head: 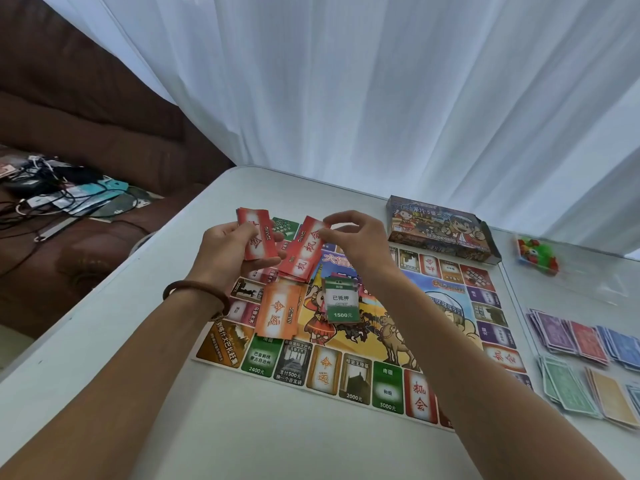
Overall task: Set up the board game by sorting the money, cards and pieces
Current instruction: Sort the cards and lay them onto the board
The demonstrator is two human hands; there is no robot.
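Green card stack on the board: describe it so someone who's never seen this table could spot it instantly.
Start at the colourful game board on the white table. On it lie three card stacks. The green stack is rightmost: green bands around a white centre, marked 1500, unlike the red stack and the orange stack beside it.

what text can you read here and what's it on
"已抵押", "1500元": top green card
"机会": red card in right hand
"命运": orange pile
"2400元", "2000元", "3000元", "南疆", "机会": near squares of board
Too blurred to read: box, money, red cards in left hand
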